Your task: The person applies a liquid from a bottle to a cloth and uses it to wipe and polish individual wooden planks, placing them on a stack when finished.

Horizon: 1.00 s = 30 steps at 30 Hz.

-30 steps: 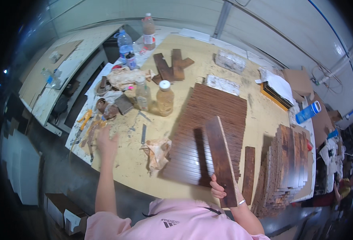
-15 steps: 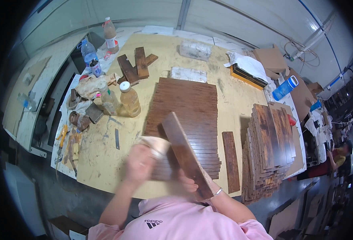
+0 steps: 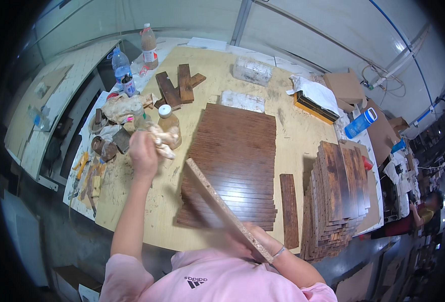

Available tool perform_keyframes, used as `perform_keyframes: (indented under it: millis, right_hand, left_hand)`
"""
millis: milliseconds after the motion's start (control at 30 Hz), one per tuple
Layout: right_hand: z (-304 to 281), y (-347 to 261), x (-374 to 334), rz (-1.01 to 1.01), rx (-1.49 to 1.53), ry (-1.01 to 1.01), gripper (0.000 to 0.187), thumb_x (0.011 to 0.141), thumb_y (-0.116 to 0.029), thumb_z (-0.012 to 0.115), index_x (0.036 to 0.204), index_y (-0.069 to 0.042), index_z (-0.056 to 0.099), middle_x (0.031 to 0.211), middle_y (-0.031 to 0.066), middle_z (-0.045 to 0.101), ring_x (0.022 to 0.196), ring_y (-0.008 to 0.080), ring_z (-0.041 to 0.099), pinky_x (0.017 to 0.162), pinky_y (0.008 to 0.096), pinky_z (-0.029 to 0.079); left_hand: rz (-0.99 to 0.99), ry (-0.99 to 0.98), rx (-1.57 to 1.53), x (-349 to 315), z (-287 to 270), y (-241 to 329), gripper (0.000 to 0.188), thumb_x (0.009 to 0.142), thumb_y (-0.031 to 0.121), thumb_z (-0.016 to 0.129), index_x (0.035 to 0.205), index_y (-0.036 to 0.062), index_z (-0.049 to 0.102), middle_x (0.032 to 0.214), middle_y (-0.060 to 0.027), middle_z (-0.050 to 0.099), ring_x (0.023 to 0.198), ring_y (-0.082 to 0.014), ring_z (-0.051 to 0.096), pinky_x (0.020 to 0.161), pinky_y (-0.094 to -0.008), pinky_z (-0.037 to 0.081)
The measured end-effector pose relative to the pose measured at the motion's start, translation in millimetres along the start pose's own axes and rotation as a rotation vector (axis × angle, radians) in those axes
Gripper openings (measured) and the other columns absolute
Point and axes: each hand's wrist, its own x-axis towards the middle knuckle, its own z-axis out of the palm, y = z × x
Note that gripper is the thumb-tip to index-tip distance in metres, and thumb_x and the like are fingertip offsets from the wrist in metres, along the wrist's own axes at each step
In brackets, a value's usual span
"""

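Observation:
My left hand (image 3: 144, 152) is closed on a crumpled cream rag (image 3: 165, 143), held up just in front of a bottle of yellowish liquid (image 3: 170, 122) with a white cap. My right hand (image 3: 260, 239) grips the lower end of a brown wooden plank (image 3: 224, 209). The plank slants up to the left, its pale chipboard-like edge turned toward me, its far end blurred. Beneath it spreads a large stack of dark brown planks (image 3: 237, 136) with a glossy finish. A single plank (image 3: 288, 211) lies apart on the table, right of that stack.
A tall pile of mottled planks (image 3: 340, 181) stands at the right. Short wood pieces (image 3: 185, 84), plastic bottles (image 3: 120, 66) and rags (image 3: 124, 107) crowd the back left. Wrapped white blocks (image 3: 252, 70), a box with white cloth (image 3: 314, 98) and a blue bottle (image 3: 361, 123) stand farther back.
My left hand has moved away from the plank, up and left, carrying the rag. The plank has tilted, so its edge now faces me instead of its brown face.

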Motion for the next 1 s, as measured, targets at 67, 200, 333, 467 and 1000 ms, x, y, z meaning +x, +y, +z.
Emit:
perform_keyframes:
  millis: [67,200,333,467,1000]
  right_hand:
    - [-1.6,-8.4,2.0,-0.071,-0.224,0.232,0.040,0.104,-0.033,0.040,0.086,-0.003,0.059,0.066,0.0078,0.056,0.057,0.0155,0.051,0.054,0.0297,0.044]
    - [-41.1,29.7,48.9,-0.348,-0.407,0.435,0.028,0.101,-0.024,0.053,0.096,0.001,0.065,0.084,-0.0014,0.063,0.080,0.0060,0.056,0.074,0.0245,0.048]
    - [-11.1,7.0,44.0,-0.466,-0.230,0.464,0.012,0.092,-0.009,0.060,0.090,0.003,0.061,0.081,0.0000,0.063,0.074,0.0064,0.052,0.067,0.0237,0.045]
    - [6.3,-2.0,44.1,-0.660,-0.641,0.743,0.018,0.089,-0.012,0.064,0.086,0.004,0.055,0.069,0.0101,0.058,0.063,0.0107,0.047,0.056,0.0299,0.041]
    - [13.5,0.8,20.2,-0.601,-0.880,0.832,0.032,0.091,-0.031,0.066,0.099,-0.002,0.056,0.074,0.0246,0.063,0.071,0.0469,0.061,0.063,0.0521,0.046]
  left_hand:
    - [-0.400,-0.022,-0.379,-4.8,-12.3,12.8,0.020,0.103,0.019,0.046,0.094,0.0047,0.057,0.085,-0.0067,0.062,0.076,-0.0181,0.063,0.073,-0.0381,0.054]
    - [-0.783,-0.083,-1.105,-11.3,-10.0,87.5,0.026,0.102,0.030,0.053,0.102,0.0037,0.056,0.089,-0.0044,0.061,0.074,-0.0118,0.062,0.058,-0.0221,0.051]
    - [-0.487,-0.300,-0.625,-45.2,7.7,132.5,0.046,0.093,0.023,0.066,0.129,0.0016,0.046,0.121,-0.0164,0.055,0.105,-0.0293,0.059,0.087,-0.0371,0.051]
    - [-0.146,-0.397,-0.153,-108.8,14.1,165.9,0.075,0.088,0.018,0.063,0.148,-0.0077,0.025,0.151,-0.0296,0.030,0.135,-0.0419,0.038,0.115,-0.0490,0.029]
    - [-0.678,-0.396,-0.639,-100.3,44.4,131.1,0.031,0.096,0.024,0.061,0.114,-0.0006,0.059,0.097,-0.0119,0.069,0.089,-0.0187,0.065,0.081,-0.0346,0.050]
